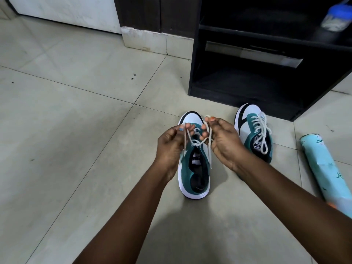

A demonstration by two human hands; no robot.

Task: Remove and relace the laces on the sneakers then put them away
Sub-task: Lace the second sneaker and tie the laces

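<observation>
Two teal, white and black sneakers stand on the tiled floor. The near sneaker (pixel 193 174) sits between my hands, toe pointing away. My left hand (pixel 171 145) pinches one strand of its white lace (pixel 196 142) above the tongue. My right hand (pixel 222 141) pinches the other strand, which loops over its fingers and hangs down the shoe's right side. The strands cross in a loose knot over the top eyelets. The second sneaker (pixel 251 130) stands to the right, laced, with a tied bow.
A black open shelf unit (pixel 247 77) stands just beyond the sneakers, its lower compartment at floor level. A light blue cylindrical can (pixel 323 168) lies on the floor at the right. A blue-lidded jar (pixel 335 18) sits on an upper shelf. Pale tiles spread to the left.
</observation>
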